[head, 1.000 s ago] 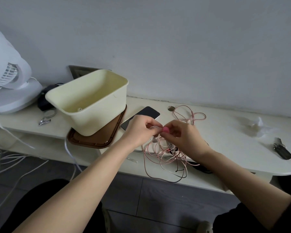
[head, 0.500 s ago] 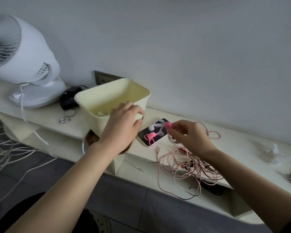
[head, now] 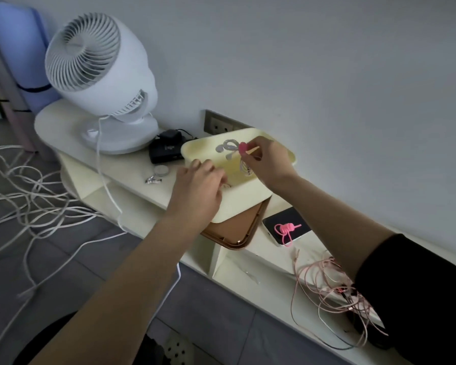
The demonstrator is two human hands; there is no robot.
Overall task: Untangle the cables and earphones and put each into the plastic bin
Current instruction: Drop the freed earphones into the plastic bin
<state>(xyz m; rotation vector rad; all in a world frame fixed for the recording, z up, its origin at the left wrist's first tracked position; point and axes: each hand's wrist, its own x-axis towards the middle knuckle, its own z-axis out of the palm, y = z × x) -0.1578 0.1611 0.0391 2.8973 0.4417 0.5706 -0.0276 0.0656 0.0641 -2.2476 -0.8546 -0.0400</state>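
The cream plastic bin (head: pixel 237 204) stands on a brown tray on the shelf. My right hand (head: pixel 266 164) is over the bin's opening and pinches white earphones (head: pixel 229 151) with a pink clip, which dangle into the bin. My left hand (head: pixel 198 191) grips the bin's near rim. A pink coiled cable (head: pixel 286 230) lies on a phone (head: pixel 287 230) to the right of the bin. A tangle of thin pink and dark cables (head: pixel 337 293) lies on the shelf at the lower right, partly hanging over the edge.
A white fan (head: pixel 95 72) stands at the shelf's left end, with a black adapter (head: pixel 166 151) and a small metal clip (head: pixel 153 179) beside the bin. White cords (head: pixel 24 201) sprawl over the grey floor at left. A wall socket (head: pixel 219 125) sits behind the bin.
My right hand carried the white earphones from above the phone leftward to over the bin. My left hand stayed on the bin's rim. The view swung left and down.
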